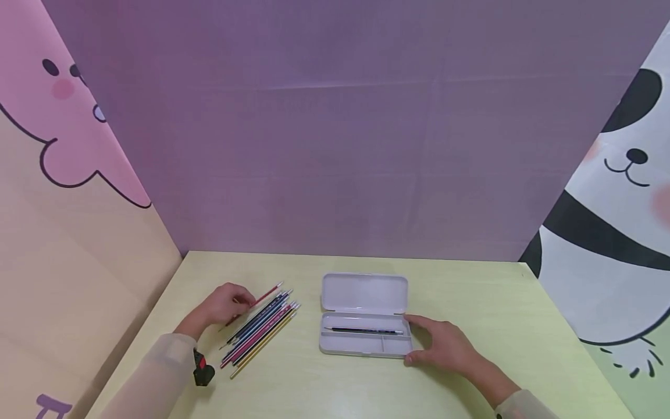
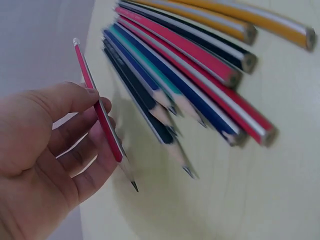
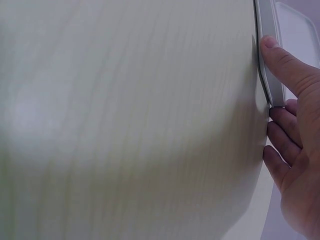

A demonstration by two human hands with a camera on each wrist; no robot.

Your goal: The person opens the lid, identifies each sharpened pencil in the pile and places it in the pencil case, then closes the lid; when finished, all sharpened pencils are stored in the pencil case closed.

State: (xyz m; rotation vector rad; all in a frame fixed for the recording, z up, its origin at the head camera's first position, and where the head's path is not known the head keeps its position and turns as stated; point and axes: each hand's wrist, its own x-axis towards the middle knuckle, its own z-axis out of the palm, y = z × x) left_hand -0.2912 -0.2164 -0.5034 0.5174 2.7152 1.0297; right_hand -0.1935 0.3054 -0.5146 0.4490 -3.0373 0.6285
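My left hand [image 1: 230, 304] pinches a red pencil [image 2: 105, 122] with a white stripe between thumb and fingers, its sharpened tip pointing down in the left wrist view. Right beside it a bundle of pencils [image 1: 262, 326] lies slanted on the table, in black, blue, teal, red and yellow. A white pencil case [image 1: 345, 344] stands with its lid laid back, and a dark pencil [image 1: 363, 330] lies lengthwise inside. My right hand [image 1: 445, 346] holds the case's right end, thumb at the front corner and fingers toward the back. In the right wrist view the thumb presses the case's side wall [image 3: 272, 60].
The pale wooden table [image 1: 471, 291] carries everything. A purple backdrop [image 1: 356, 145] rises behind it, with printed cartoon panels at both sides. A small black and red device [image 1: 203, 369] sits at the left wrist.
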